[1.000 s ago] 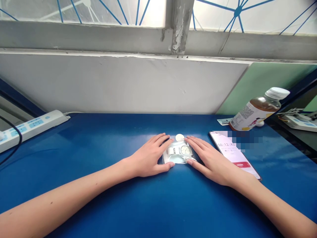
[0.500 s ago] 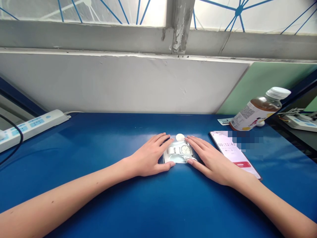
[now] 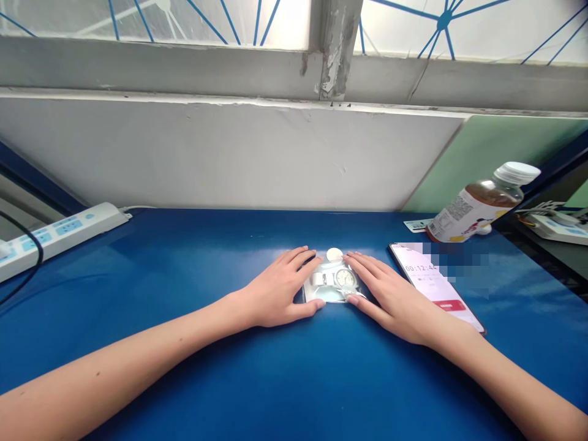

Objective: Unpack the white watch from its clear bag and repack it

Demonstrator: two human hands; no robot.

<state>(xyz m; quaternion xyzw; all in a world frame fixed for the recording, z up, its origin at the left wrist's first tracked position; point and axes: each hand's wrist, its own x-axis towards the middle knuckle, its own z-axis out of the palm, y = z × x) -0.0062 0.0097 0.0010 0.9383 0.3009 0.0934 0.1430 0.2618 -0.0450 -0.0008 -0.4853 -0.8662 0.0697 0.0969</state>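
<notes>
A white wristwatch (image 3: 345, 278) lies in a clear plastic bag (image 3: 327, 295) on the blue table (image 3: 294, 373). My left hand (image 3: 282, 288) rests at the bag's left edge, fingers stretched out and thumb at the lower corner. On the other side, my right hand (image 3: 388, 294) lies with its fingers extended along the bag's right edge and its thumb touching the lower right part. Just beyond the bag, between my fingertips, is a round white disc (image 3: 334, 254). Parts of the bag's sides are hidden under my fingers.
Right of my right hand lies a phone (image 3: 429, 278) with a running timer. Behind it stands a drink bottle (image 3: 480, 205) with a white cap, near a small card (image 3: 416, 226). A white power strip (image 3: 68, 236) and black cable (image 3: 39, 260) are at the left.
Both hands and the bagged wristwatch stay where they were. Only the phone's timer digits have advanced.
</notes>
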